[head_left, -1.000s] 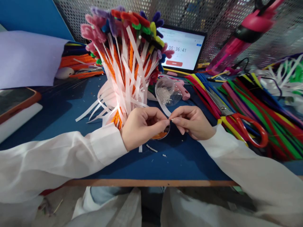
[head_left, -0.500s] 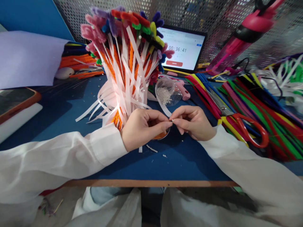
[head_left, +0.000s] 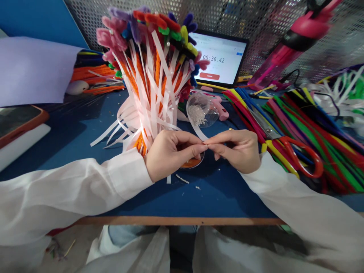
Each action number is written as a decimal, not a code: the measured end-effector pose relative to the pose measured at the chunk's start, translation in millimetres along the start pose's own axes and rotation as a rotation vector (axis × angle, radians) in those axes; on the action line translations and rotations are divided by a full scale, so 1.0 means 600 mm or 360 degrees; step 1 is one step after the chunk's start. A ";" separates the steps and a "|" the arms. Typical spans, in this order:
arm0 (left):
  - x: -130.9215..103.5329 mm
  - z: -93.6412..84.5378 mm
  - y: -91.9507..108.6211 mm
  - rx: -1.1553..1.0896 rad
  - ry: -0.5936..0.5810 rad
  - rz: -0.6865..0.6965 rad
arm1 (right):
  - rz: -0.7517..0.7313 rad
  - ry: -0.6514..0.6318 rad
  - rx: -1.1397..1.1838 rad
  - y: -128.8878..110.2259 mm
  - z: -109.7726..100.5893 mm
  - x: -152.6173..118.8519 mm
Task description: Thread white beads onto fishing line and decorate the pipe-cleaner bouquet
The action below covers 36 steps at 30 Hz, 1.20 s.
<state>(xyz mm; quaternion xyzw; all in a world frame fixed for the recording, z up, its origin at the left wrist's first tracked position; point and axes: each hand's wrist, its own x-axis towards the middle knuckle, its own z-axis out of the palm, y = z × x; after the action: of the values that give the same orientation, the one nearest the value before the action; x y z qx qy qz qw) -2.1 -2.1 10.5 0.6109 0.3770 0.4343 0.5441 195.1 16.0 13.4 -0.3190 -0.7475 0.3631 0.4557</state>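
My left hand (head_left: 173, 153) and my right hand (head_left: 237, 148) meet fingertip to fingertip above the blue table. Both pinch, and whatever sits between the tips is too small to name, perhaps a pale bead. Under the left fingers shows part of a round orange-and-white item (head_left: 193, 162), mostly covered. A short strand of silvery beads (head_left: 182, 179) and a few loose beads (head_left: 198, 187) lie nearer to me. Just behind the hands is a clear heart-shaped dish (head_left: 199, 113) with small pearly beads. Left of it stands a bouquet of pipe-cleaner flowers (head_left: 156, 76) wrapped in white ribbons.
On the right, orange-handled scissors (head_left: 303, 157) lie across bundles of coloured pipe cleaners (head_left: 321, 132). A pink glue gun (head_left: 220, 108) rests behind the dish, before a tablet (head_left: 218, 57) showing a timer. A pink bottle (head_left: 292, 45) leans at the back. A phone (head_left: 21, 121) is at left.
The right hand has turned slightly, its fingers straighter and pressed closer to the left fingertips. The left hand has barely moved. The tablet timer went up one second.
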 end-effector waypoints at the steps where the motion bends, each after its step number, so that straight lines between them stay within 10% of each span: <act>1: 0.000 0.000 0.000 -0.0012 -0.0008 0.0006 | -0.0005 0.0011 -0.0027 -0.001 0.000 0.000; 36: -0.001 0.000 -0.007 -0.0024 -0.0053 0.0005 | 0.0073 0.0053 -0.0313 -0.008 0.001 -0.004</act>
<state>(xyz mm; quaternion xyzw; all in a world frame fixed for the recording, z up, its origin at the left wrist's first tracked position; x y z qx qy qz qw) -1.9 -2.3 6.5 0.6145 0.3637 0.4276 0.5543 195.0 11.5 16.0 -0.3852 -0.7643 0.2929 0.4262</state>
